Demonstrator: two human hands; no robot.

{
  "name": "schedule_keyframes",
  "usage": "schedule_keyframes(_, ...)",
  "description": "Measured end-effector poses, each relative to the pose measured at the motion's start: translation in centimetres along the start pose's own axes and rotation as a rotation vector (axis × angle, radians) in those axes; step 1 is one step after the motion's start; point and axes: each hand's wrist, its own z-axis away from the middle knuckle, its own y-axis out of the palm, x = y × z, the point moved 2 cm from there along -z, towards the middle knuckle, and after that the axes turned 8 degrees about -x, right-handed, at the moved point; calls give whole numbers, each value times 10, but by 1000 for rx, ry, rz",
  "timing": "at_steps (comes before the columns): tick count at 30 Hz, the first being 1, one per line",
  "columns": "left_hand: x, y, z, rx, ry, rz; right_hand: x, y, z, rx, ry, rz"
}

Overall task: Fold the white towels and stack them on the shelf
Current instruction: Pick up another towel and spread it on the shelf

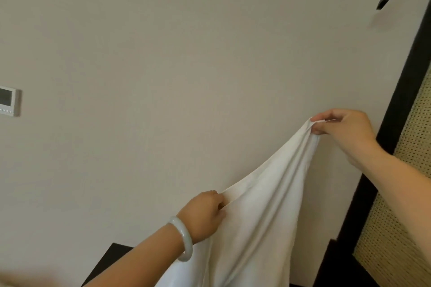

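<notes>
Towel [263,216] held up against the wall [186,53], both hands on it.
Head cam: right hand [345,130], higher up, has its fingers [320,130] pinched together on the top corner; left hand [205,214], lower, pale bangle [183,237] on the wrist, has its fingers clamped on the edge. Cloth sags between them and hangs down out of frame. Small panel [9,101] on the wall, far left.

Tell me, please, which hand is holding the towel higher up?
The right hand: it pinches the white towel at its peak, bare-wristed, while the left hand, wearing a pale bangle, grips the edge lower down.
</notes>
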Motion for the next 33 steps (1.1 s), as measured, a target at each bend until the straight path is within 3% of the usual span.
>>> schedule_keyframes(4, 17, -24, -6, -292, -191, 160, -11, -10, -2, -22, 38, 25)
schedule_keyframes(6, 22, -53, -20, -413, -202, 149, -21, -15, 2, -29, 67, 56)
schedule_keyframes(10, 16, -112, -58, -505, -133, 77, -31, -22, 6, -81, 83, -3)
schedule_keyframes(13, 7, -137, -72, -447, -14, -109, -30, -31, 2, -127, 101, -72)
schedule_keyframes(16, 4, -137, -69, -287, 165, -445, -26, -44, -8, -193, 117, -112)
schedule_keyframes(20, 21, -123, -55, -132, 101, -590, -24, -57, -23, -266, 148, -158)
schedule_keyframes(25, 36, -109, -36, -176, -207, -183, -37, -57, -21, -239, 203, -126)
schedule_keyframes(29, 37, -107, -31, -347, -362, 191, -49, -63, -3, -228, 312, -157)
schedule_keyframes(33, 26, -137, -46, -414, -317, 175, -53, -70, 9, -241, 337, -192)
